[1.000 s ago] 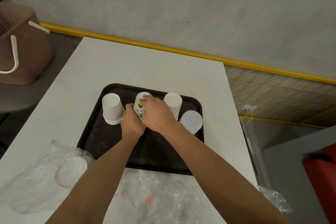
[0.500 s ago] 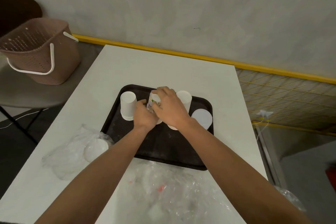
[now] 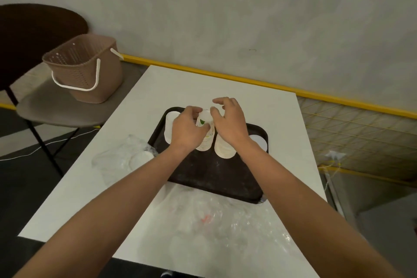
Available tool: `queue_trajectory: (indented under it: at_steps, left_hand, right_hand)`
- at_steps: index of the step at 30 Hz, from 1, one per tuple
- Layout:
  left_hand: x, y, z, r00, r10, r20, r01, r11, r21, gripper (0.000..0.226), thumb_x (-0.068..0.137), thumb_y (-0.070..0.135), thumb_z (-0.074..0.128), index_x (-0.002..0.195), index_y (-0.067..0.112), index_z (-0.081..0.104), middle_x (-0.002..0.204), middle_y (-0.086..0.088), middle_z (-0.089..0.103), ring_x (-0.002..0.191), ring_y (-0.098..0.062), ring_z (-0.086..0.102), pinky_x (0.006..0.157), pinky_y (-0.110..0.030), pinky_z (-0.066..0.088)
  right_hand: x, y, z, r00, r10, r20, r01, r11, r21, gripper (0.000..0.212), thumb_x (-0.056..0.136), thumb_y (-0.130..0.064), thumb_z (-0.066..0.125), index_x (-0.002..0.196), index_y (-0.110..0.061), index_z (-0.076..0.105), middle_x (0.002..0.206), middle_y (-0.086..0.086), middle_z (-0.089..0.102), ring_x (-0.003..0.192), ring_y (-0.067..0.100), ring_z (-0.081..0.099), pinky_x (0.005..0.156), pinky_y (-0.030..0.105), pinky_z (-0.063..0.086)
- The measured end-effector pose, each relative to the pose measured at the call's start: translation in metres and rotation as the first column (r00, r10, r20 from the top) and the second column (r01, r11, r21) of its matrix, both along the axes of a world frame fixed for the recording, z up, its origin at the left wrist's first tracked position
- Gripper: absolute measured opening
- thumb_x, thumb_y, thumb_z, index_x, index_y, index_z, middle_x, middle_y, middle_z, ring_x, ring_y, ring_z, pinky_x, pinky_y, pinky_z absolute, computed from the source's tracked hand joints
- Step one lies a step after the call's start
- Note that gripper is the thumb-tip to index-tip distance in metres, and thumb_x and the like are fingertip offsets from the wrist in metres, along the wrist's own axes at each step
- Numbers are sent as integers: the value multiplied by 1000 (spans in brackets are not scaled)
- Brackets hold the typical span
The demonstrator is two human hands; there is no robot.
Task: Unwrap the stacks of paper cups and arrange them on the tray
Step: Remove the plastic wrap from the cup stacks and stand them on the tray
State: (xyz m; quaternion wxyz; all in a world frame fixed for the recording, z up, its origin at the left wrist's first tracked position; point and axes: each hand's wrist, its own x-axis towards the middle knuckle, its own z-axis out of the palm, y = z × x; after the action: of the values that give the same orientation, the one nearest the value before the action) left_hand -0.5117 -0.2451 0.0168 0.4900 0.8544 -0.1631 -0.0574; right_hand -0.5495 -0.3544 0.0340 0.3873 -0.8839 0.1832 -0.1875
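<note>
Right hand (image 3: 228,124) has let go, fingers loose; left hand (image 3: 186,130) grips the upturned, leaf-printed cup stack (image 3: 205,143)

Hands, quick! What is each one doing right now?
Left hand: grips the printed cup stack.
Right hand: open, fingers spread beside that stack, holding nothing.
</note>
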Motion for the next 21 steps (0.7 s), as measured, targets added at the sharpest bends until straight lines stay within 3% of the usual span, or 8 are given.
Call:
queue_trajectory:
  at_steps: [7, 13, 21]
  left_hand:
    - [-1, 38, 30, 991, -38, 127, 34, 999, 35, 46, 83, 22, 71, 125, 17, 55, 127, -1, 61, 111, -16, 59, 87, -22, 44]
    - [1, 95, 40, 985, -115, 130, 108, 992, 61, 41, 83, 19, 70, 122, 16, 57, 124, 1, 61, 115, -15, 56, 91, -23, 43]
    - [6, 159, 33, 960, -218, 174, 212, 976, 56, 42, 79, 22, 72, 119, 19, 59, 121, 6, 62, 107, -7, 55, 82, -16, 36]
  right_hand:
    - [0, 21, 7, 989, -143, 41, 136, 981, 138, 27, 96, -22, 47, 120, -15, 57, 126, 3, 54, 116, 16, 53, 93, 25, 44]
    - [-2, 76, -4, 989, -150, -15, 150, 966, 212, 26, 94, -16, 49, 119, -14, 57, 124, 4, 56, 114, 18, 54, 93, 24, 41]
    - [-20, 138, -24, 981, -180, -70, 193, 894, 404, 30, 93, -23, 51, 122, -15, 56, 113, -6, 56, 102, 7, 49, 86, 21, 35]
